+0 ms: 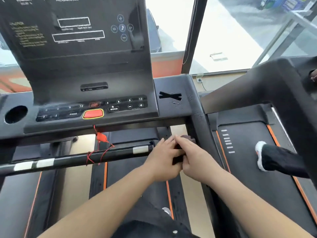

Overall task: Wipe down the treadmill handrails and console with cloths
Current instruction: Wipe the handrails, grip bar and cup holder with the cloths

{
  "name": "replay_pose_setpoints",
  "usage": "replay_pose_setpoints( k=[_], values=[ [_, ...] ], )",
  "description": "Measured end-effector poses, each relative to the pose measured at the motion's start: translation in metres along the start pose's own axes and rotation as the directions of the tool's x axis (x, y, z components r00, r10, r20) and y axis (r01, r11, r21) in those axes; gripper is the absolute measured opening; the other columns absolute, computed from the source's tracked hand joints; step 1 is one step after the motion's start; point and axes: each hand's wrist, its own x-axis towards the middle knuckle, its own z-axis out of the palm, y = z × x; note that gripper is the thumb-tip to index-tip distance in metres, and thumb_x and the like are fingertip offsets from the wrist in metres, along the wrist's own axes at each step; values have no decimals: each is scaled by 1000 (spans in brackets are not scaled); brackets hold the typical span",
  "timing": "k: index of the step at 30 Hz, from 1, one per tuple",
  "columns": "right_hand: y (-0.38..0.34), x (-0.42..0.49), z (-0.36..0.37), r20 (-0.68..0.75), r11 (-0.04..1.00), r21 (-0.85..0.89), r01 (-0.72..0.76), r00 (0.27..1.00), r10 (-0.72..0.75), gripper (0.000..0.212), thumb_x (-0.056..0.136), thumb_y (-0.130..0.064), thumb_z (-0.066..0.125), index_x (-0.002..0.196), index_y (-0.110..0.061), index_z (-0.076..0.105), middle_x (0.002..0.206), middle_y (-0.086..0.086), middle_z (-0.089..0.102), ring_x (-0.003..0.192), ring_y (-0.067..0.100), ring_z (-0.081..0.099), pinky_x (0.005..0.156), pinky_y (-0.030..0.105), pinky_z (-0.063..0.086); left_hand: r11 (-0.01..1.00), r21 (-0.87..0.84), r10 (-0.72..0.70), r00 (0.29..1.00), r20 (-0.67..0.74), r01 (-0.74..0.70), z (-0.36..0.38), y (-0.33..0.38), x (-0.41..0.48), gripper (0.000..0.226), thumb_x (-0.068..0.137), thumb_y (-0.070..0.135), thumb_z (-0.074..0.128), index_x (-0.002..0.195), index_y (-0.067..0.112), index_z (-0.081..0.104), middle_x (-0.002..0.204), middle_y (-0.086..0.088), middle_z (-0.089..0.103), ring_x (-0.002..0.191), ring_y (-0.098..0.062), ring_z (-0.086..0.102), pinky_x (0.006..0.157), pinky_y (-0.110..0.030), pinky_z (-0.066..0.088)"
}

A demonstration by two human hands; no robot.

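Observation:
Both my hands meet at the right end of the treadmill's front handrail bar point(77, 157), just below the console point(92, 66). Between them is a dark maroon cloth point(188, 138); most of it is hidden by my fingers, with one part showing at the fingertips and another between the thumbs. My left hand point(163, 158) grips the cloth from the left. My right hand point(195, 155) grips it from the right, fingers overlapping the left hand's. The right side handrail point(197, 107) carries small droplets near the taped X mark.
A red safety cord point(101, 140) hangs from the console and is wound round the bar. A cup holder point(16, 115) sits at the console's left. On the neighbouring treadmill point(243, 152) to the right is another person's foot in a black-and-white shoe point(262, 155).

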Motion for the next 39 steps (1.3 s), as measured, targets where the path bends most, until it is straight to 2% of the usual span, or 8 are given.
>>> replay_pose_setpoints(
  k=[5,10,15,21,25,31,35,39],
  values=[
    [-1,21,12,-125,927,-361,-98,991,56,50,95,-38,45,140,-17,53,128,-2,65,113,24,62,86,35,47,961,-232,-236,885,-401,151,-21,-33,-50,32,75,9,53,88,17,81,114,6,75,111,-6,66,101,-32,51],
    [-6,56,31,-106,755,-652,-59,994,-13,81,84,-79,32,123,-19,70,96,15,66,90,36,58,75,45,47,969,-160,-244,843,-480,190,-40,-56,-75,31,75,1,53,83,17,78,100,13,75,101,-5,66,95,-25,50],
    [7,73,41,18,746,-652,138,986,-167,60,100,-64,26,125,-28,67,101,4,68,91,34,65,84,43,49,957,-121,-288,852,-437,262,-67,-92,-104,30,74,1,52,83,15,77,96,11,73,95,-7,64,91,-25,49],
    [-19,85,67,-256,765,-626,-153,966,-16,52,100,-34,26,61,-19,57,62,2,66,60,33,63,61,37,24,971,-49,-234,904,-358,232,-114,-120,-123,30,79,5,50,89,18,76,93,12,70,92,-10,61,87,-17,45],
    [-71,92,101,-338,807,-556,-198,941,-2,40,99,-28,40,63,-21,54,63,1,64,61,34,61,62,39,37,971,-31,-235,915,-327,238,-128,-152,-144,30,78,6,48,88,17,75,94,12,70,93,-17,63,86,-34,51],
    [-183,108,197,-354,883,-457,-111,933,-66,46,107,-36,27,79,-25,61,76,-3,59,72,27,53,75,41,39,974,-7,-219,935,-280,226,-141,-183,-163,32,79,5,50,90,15,78,98,9,71,98,-11,59,93,-25,47],
    [-139,102,165,-255,806,-592,-12,951,-174,39,106,-36,33,85,-25,64,77,0,60,72,30,56,70,43,42,987,-29,-161,943,-291,159,-145,-192,-160,29,76,0,52,84,13,77,97,5,73,97,-11,58,93,-9,38],
    [-82,88,115,-351,738,-603,-303,931,96,39,98,-28,32,68,-18,55,65,6,59,66,36,56,68,44,41,986,-67,-163,955,-249,150,-142,-192,-159,29,81,5,51,87,16,77,102,9,71,103,-9,59,95,-6,34]
  ],
)
